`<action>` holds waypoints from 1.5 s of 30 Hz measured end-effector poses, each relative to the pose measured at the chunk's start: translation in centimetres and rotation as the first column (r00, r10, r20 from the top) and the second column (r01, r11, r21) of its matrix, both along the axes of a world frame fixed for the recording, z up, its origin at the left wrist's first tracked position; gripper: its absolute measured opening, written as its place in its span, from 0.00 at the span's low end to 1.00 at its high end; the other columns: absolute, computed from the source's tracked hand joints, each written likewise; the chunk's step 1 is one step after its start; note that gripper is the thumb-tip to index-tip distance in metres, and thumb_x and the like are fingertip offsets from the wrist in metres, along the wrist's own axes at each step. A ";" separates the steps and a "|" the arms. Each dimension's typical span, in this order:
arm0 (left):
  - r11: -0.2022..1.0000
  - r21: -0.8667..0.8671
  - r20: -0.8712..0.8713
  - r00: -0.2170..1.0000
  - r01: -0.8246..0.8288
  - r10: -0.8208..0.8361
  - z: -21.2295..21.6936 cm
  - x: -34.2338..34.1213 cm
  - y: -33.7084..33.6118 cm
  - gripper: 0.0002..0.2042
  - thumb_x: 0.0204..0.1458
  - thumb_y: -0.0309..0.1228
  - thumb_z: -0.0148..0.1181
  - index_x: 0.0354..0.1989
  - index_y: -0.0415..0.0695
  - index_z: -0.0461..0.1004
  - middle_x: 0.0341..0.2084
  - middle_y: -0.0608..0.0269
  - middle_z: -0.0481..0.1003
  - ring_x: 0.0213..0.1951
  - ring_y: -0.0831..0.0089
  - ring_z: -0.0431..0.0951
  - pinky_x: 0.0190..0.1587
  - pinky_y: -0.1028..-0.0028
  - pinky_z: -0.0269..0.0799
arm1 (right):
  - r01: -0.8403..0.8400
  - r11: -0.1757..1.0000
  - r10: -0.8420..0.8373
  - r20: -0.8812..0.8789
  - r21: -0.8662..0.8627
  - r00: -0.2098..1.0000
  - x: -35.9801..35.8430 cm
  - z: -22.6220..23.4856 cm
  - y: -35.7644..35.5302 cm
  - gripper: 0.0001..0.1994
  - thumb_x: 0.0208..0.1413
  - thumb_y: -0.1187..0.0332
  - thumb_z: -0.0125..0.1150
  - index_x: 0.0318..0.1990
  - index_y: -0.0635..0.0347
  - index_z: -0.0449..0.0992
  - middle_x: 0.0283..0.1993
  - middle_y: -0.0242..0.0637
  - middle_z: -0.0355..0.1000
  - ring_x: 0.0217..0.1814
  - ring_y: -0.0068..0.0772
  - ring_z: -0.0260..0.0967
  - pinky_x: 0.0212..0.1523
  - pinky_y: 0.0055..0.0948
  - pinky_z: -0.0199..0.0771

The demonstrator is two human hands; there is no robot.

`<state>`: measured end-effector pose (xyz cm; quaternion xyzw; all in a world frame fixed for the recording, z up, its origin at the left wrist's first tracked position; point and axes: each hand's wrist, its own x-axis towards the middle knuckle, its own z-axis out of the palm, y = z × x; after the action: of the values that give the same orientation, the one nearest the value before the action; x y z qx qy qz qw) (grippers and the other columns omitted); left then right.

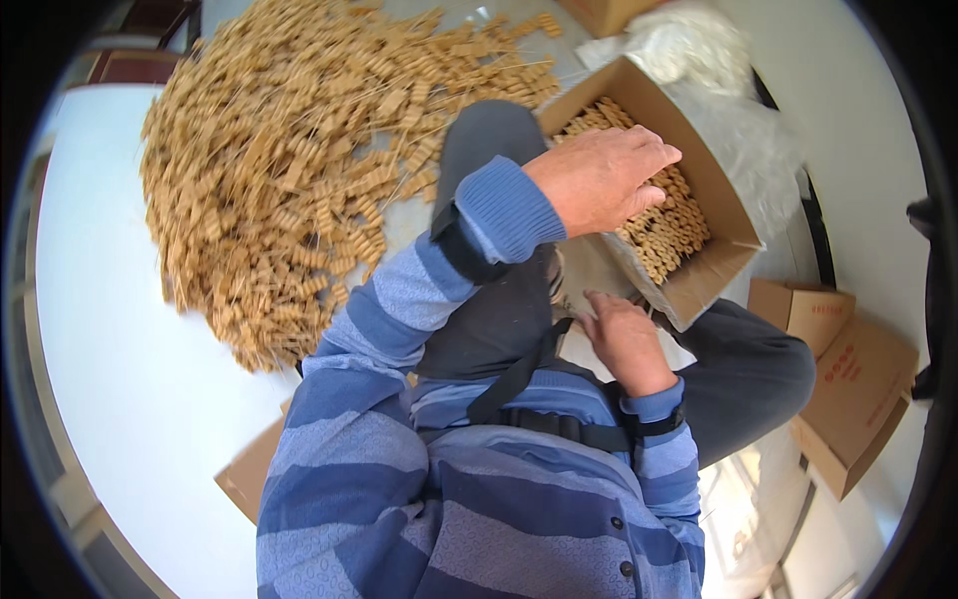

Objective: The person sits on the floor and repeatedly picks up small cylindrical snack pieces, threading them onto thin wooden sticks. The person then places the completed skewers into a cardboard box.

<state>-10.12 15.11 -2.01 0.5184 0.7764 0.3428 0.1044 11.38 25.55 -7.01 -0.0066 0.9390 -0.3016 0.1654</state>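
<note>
The left hand (604, 182) is over the open cardboard box (689, 125), its fingers bent and its thumb held apart, above wavy tan pieces (667, 248) packed inside. The right hand (626, 341) is low beside the box, but I can't tell if its fingers pinch anything. A big loose pile (284, 180) of tan pieces lies to the left.

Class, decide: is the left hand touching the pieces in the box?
Cannot tell: the head view shows the left hand over the box, hiding some pieces and any contact or gap beneath it.
</note>
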 end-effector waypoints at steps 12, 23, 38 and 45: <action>-0.296 -0.577 0.610 -0.643 -0.761 0.464 -24.9 15.5 -50.1 0.15 0.59 0.32 0.59 0.53 0.40 0.74 0.38 0.58 0.78 0.33 0.69 0.81 0.30 0.73 0.79 | 0.024 1.000 -0.022 0.225 -0.004 0.974 -2.6 2.5 -3.9 0.15 0.64 0.65 0.57 0.54 0.64 0.76 0.47 0.53 0.77 0.48 0.54 0.76 0.48 0.42 0.75; -0.336 -0.661 0.315 -0.654 -0.671 0.688 -38.1 19.1 -50.5 0.24 0.51 0.34 0.67 0.55 0.37 0.73 0.44 0.47 0.77 0.42 0.55 0.80 0.43 0.62 0.78 | -0.060 0.993 0.039 0.190 0.101 0.981 -7.9 4.7 -7.1 0.13 0.66 0.69 0.55 0.50 0.69 0.75 0.45 0.55 0.77 0.46 0.53 0.76 0.48 0.37 0.74; -0.615 -0.759 -0.273 -0.754 -0.213 0.597 -40.4 15.6 -54.8 0.58 0.40 0.58 0.70 0.73 0.37 0.46 0.69 0.42 0.54 0.71 0.50 0.53 0.72 0.56 0.53 | -0.148 0.977 0.097 0.296 0.154 0.950 -10.5 3.8 -8.9 0.09 0.62 0.72 0.54 0.47 0.66 0.73 0.38 0.58 0.75 0.42 0.64 0.72 0.41 0.47 0.72; -0.397 -0.857 -0.039 -0.728 -0.327 0.684 -42.3 16.9 -58.0 0.51 0.39 0.51 0.72 0.69 0.34 0.55 0.66 0.34 0.56 0.64 0.42 0.64 0.66 0.57 0.64 | -0.210 0.950 0.119 0.353 0.232 0.928 -10.3 2.7 -8.7 0.10 0.58 0.76 0.54 0.46 0.67 0.74 0.40 0.58 0.75 0.43 0.65 0.72 0.43 0.49 0.73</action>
<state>6.73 -42.94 -44.27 -0.6448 0.6831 0.2729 0.2076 1.10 16.87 -4.30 -0.0126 0.9251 -0.1547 0.3466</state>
